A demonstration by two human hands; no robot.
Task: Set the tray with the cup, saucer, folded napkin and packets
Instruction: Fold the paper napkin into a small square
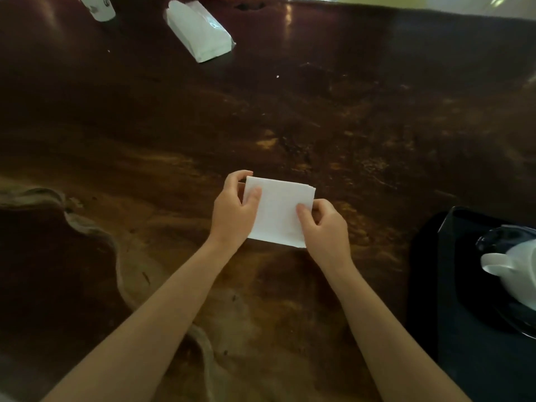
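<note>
A white folded napkin [277, 211] lies flat on the dark wooden table in front of me. My left hand [233, 213] pinches its left edge, thumb on top. My right hand [324, 227] grips its lower right side, thumb pressed on the paper. At the right edge sits a black tray [452, 358]. On it is a dark saucer [493, 236] with a white cup [519, 268], both cut off by the frame.
A white pack of napkins [200, 33] lies at the far left of the table. A white paper cup [98, 7] stands at the top left corner. The table's wavy natural edge [95, 236] curves along my left side.
</note>
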